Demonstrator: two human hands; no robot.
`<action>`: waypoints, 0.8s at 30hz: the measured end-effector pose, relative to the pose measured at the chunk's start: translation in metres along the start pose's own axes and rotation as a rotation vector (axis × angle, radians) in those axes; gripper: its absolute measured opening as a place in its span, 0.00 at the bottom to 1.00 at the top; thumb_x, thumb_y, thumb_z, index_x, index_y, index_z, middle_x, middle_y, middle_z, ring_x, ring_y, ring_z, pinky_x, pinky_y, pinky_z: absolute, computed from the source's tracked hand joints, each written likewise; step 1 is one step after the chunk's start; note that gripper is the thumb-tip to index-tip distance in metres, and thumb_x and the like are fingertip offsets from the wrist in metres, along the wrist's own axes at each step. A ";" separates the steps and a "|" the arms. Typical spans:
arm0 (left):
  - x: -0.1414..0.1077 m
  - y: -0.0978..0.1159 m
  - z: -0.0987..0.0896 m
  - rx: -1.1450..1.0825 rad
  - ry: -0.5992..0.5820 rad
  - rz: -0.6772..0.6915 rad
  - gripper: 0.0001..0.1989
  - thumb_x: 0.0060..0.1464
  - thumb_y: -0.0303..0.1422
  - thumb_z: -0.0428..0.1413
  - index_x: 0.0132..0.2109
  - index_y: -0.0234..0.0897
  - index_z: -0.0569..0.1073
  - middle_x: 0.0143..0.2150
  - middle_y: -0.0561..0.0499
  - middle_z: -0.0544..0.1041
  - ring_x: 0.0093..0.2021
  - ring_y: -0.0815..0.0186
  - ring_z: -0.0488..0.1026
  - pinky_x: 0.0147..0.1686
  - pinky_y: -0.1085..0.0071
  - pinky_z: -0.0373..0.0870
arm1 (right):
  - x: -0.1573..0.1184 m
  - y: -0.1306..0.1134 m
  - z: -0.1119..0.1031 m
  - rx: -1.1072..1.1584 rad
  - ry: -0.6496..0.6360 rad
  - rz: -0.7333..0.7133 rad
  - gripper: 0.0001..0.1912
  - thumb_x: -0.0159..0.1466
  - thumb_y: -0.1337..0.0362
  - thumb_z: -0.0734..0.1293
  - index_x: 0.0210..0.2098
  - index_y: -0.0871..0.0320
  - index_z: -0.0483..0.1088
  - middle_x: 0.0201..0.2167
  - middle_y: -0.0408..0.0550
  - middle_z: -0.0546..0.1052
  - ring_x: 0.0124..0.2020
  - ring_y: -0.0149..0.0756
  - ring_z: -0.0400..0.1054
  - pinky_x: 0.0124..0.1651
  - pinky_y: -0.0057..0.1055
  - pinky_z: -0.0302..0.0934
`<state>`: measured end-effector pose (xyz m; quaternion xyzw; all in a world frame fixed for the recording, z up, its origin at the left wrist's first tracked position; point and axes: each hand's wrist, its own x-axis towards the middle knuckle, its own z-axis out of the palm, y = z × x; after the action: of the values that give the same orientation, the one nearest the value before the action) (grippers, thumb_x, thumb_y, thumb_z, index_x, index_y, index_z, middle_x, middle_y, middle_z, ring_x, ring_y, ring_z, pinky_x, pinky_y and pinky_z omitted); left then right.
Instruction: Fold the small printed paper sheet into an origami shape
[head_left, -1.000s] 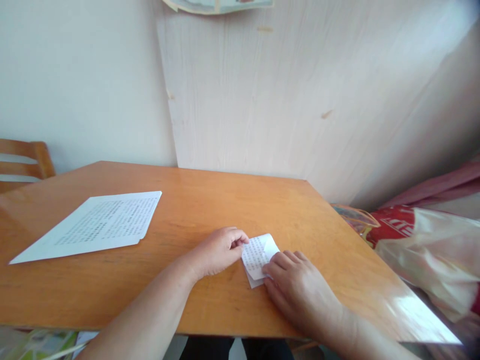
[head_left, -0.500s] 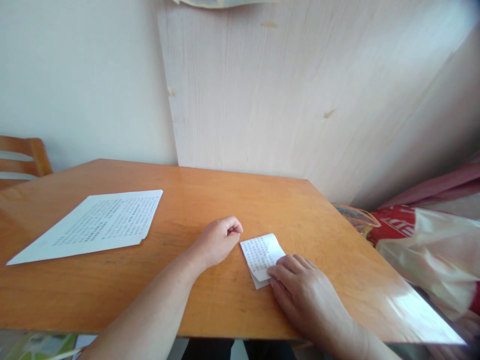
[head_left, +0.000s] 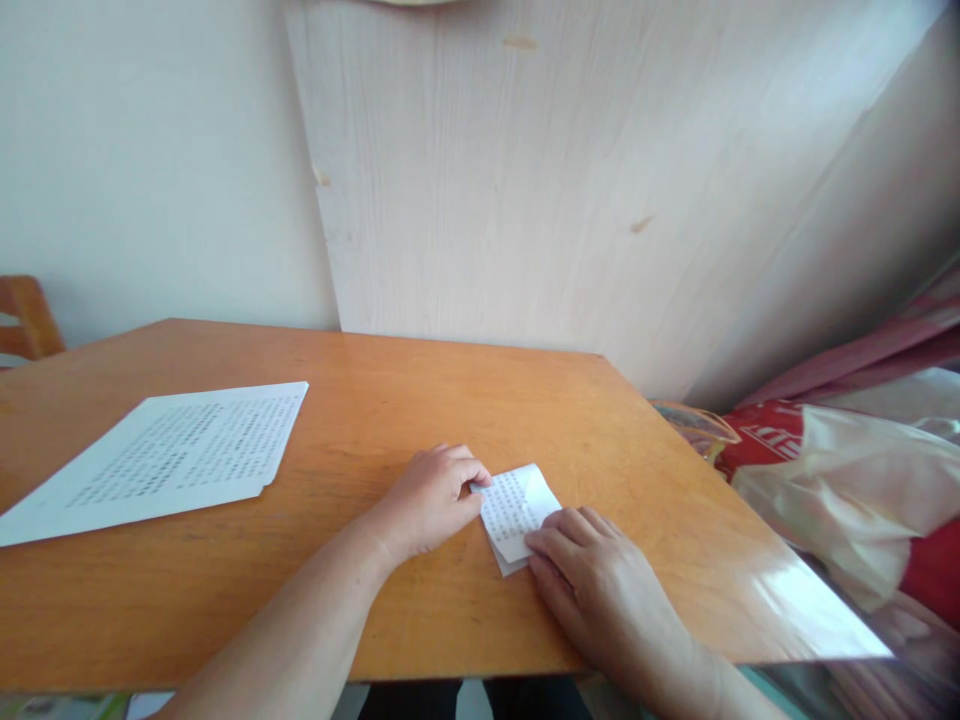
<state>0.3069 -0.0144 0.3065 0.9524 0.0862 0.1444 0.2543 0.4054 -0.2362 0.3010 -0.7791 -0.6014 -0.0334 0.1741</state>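
Note:
A small folded sheet of printed paper [head_left: 513, 512] lies on the wooden table in front of me, its layers slightly apart at the lower edge. My left hand [head_left: 439, 500] has its thumb and fingertips closed on the paper's upper left corner. At the lower right corner, my right hand [head_left: 600, 575] grips the paper between thumb and fingers, its side resting on the tabletop. The fingertips of the right hand cover that corner.
A stack of printed sheets [head_left: 187, 445] lies on the left of the table [head_left: 405, 390]. A wooden chair back [head_left: 31, 318] stands beyond the far left. Past the right edge are red and whitish bags [head_left: 832, 490]. A pale panel [head_left: 480, 200] rises behind the table.
My left hand has come from just beside the folded paper to its upper left corner and taken hold there. My right hand keeps its grip. The view has shifted slightly right.

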 end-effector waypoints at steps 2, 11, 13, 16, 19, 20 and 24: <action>0.000 0.000 0.001 0.037 -0.002 0.009 0.07 0.56 0.30 0.57 0.41 0.41 0.80 0.41 0.50 0.78 0.44 0.60 0.73 0.45 0.66 0.68 | -0.001 -0.001 0.000 0.003 0.001 0.005 0.10 0.70 0.67 0.60 0.37 0.55 0.73 0.37 0.48 0.73 0.41 0.41 0.66 0.45 0.39 0.58; -0.003 0.007 0.000 0.101 -0.012 0.108 0.07 0.57 0.27 0.55 0.38 0.40 0.78 0.38 0.50 0.77 0.42 0.61 0.72 0.43 0.66 0.66 | -0.001 0.000 0.001 -0.001 0.011 0.027 0.08 0.70 0.66 0.62 0.37 0.55 0.72 0.37 0.48 0.73 0.41 0.42 0.66 0.45 0.39 0.58; -0.003 0.010 0.001 0.066 -0.041 0.135 0.07 0.58 0.26 0.54 0.36 0.39 0.77 0.37 0.51 0.77 0.41 0.62 0.72 0.42 0.67 0.66 | 0.000 0.000 0.001 -0.009 0.013 0.029 0.08 0.70 0.67 0.62 0.37 0.55 0.72 0.36 0.47 0.74 0.40 0.41 0.66 0.45 0.38 0.57; -0.004 0.014 0.001 0.040 -0.066 0.128 0.06 0.57 0.27 0.54 0.35 0.39 0.76 0.35 0.51 0.76 0.39 0.63 0.71 0.40 0.68 0.65 | 0.002 -0.001 0.001 -0.024 0.018 0.015 0.08 0.69 0.67 0.62 0.36 0.55 0.72 0.36 0.47 0.74 0.40 0.40 0.66 0.44 0.37 0.57; -0.005 0.018 -0.002 0.052 -0.062 0.111 0.05 0.57 0.29 0.55 0.35 0.40 0.76 0.35 0.52 0.75 0.38 0.63 0.71 0.40 0.68 0.64 | 0.005 -0.005 0.001 -0.073 0.027 0.014 0.08 0.69 0.67 0.63 0.34 0.55 0.72 0.35 0.47 0.74 0.38 0.40 0.66 0.43 0.37 0.55; -0.005 0.019 -0.003 0.058 -0.062 0.104 0.05 0.57 0.29 0.55 0.35 0.40 0.76 0.35 0.52 0.75 0.38 0.63 0.71 0.40 0.67 0.64 | 0.006 -0.006 0.001 -0.093 0.033 0.019 0.09 0.69 0.66 0.63 0.34 0.55 0.72 0.35 0.47 0.74 0.38 0.40 0.66 0.42 0.37 0.55; -0.008 0.021 -0.006 0.083 -0.084 0.075 0.05 0.58 0.36 0.58 0.39 0.42 0.77 0.39 0.52 0.75 0.42 0.61 0.71 0.44 0.64 0.63 | 0.011 -0.010 0.002 -0.171 0.042 -0.011 0.10 0.70 0.65 0.63 0.33 0.54 0.73 0.32 0.46 0.74 0.36 0.40 0.65 0.39 0.36 0.52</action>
<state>0.2996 -0.0315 0.3210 0.9699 0.0455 0.1102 0.2123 0.3988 -0.2230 0.3048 -0.7868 -0.5970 -0.1019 0.1191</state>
